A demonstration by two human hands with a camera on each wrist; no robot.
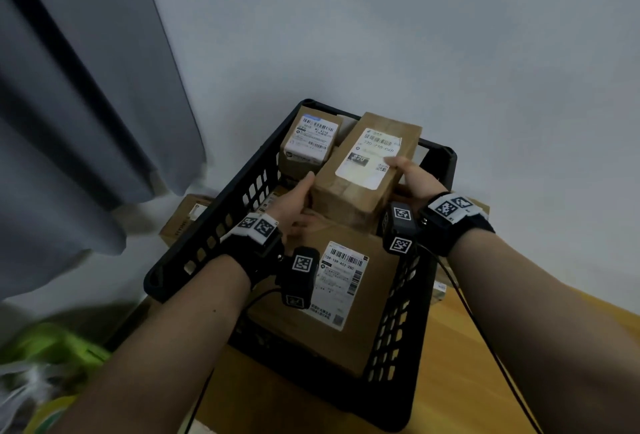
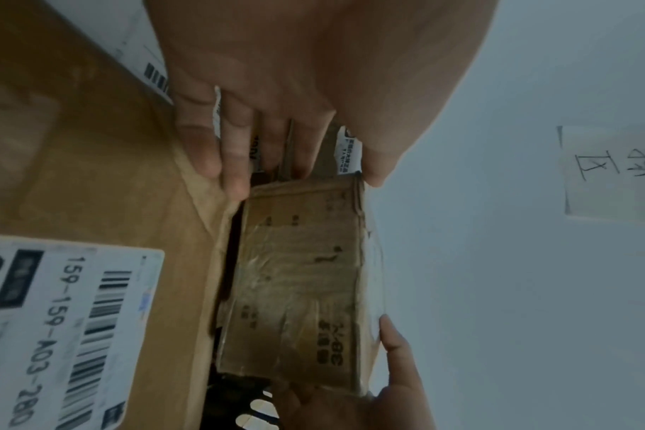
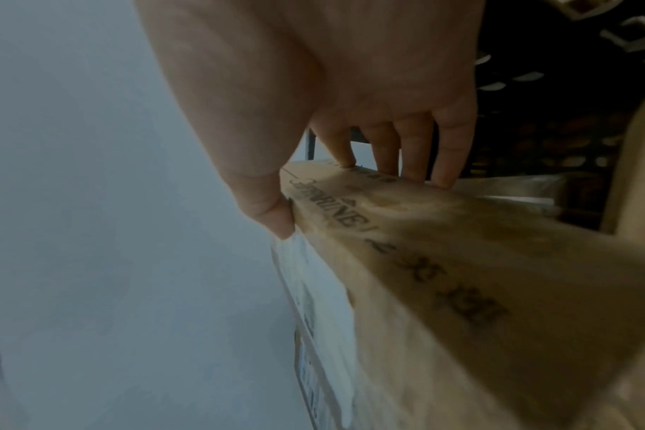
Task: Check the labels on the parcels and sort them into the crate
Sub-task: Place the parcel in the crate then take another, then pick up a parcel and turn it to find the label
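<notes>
A black lattice crate (image 1: 207,226) stands on a wooden surface against the wall. Inside lie a large flat parcel (image 1: 346,295) with a white barcode label at the front and a small labelled parcel (image 1: 308,143) at the back left. Above them I hold a long brown parcel (image 1: 360,170), tilted, its white label facing up. My left hand (image 1: 301,198) grips its near left end, thumb on top. My right hand (image 1: 412,174) grips its right side, thumb on the label. The wrist views show the left hand (image 2: 299,151) and right hand (image 3: 332,186) curled round the parcel (image 2: 299,276) (image 3: 461,276).
Another parcel (image 1: 183,219) lies outside the crate on its left, below a grey curtain (image 1: 86,122). A box edge (image 1: 440,288) shows beyond the crate's right wall. Something green (image 1: 52,354) sits at the lower left. A handwritten paper note (image 2: 615,174) hangs on the wall.
</notes>
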